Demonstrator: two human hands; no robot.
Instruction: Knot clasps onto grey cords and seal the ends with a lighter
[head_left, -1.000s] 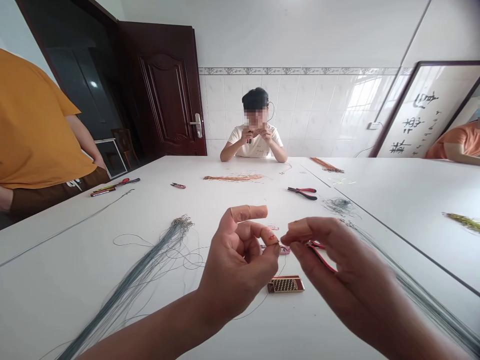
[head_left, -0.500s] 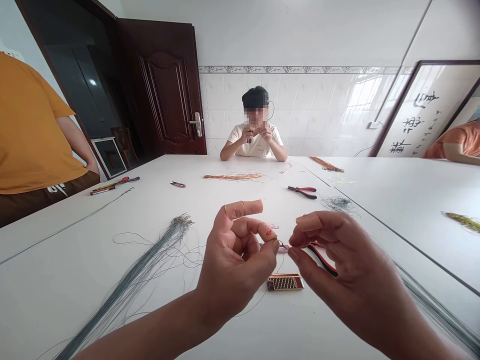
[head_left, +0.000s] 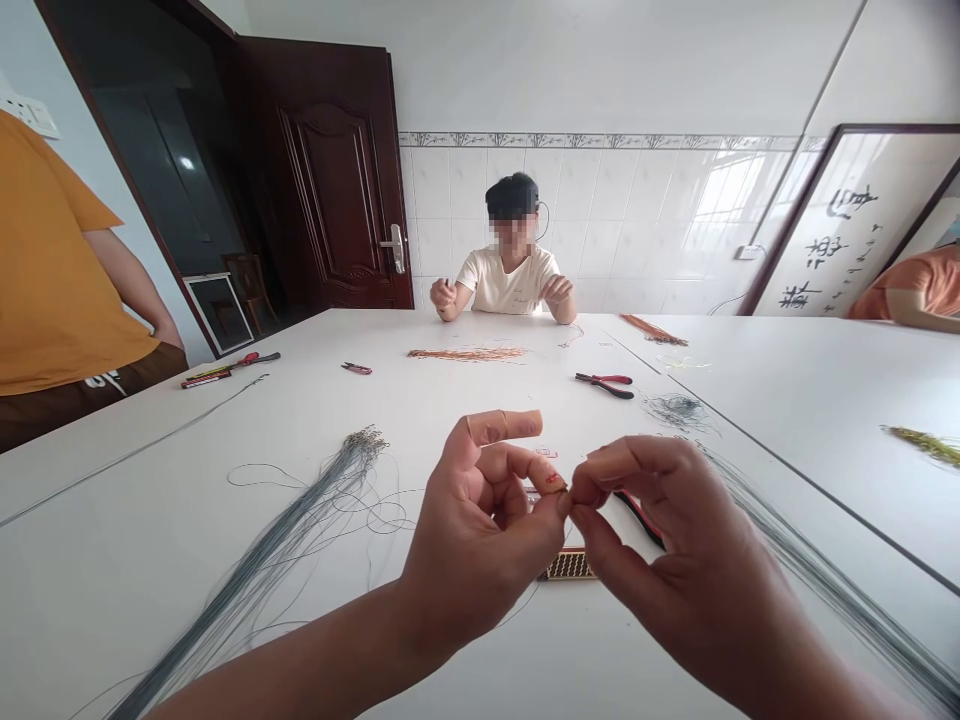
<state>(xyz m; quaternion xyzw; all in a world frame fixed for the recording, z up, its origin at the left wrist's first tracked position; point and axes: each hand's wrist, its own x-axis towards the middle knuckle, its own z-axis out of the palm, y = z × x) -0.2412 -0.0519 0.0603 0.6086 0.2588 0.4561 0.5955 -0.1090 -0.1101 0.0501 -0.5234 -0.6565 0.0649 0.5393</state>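
Note:
My left hand pinches something tiny between thumb and index finger, its other fingers partly curled. Close against it, fingertips almost touching, my right hand is also closed in a pinch. What lies between the fingertips is too small to make out. Below them on the white table is a small gold-framed patterned piece, partly covered by my hands. Red-and-black pliers show behind my right hand. To the left lies a bundle of grey threads with loose loops reaching towards my left hand.
Further back lie more pliers, small snips, an orange thread bundle and tangled grey thread. More grey threads run along the right. A person sits opposite; another stands at left.
My hands have come together, closing the small gap between their fingertips; the left hand moved slightly right. The person opposite has lowered and spread their hands. The standing person shifted left.

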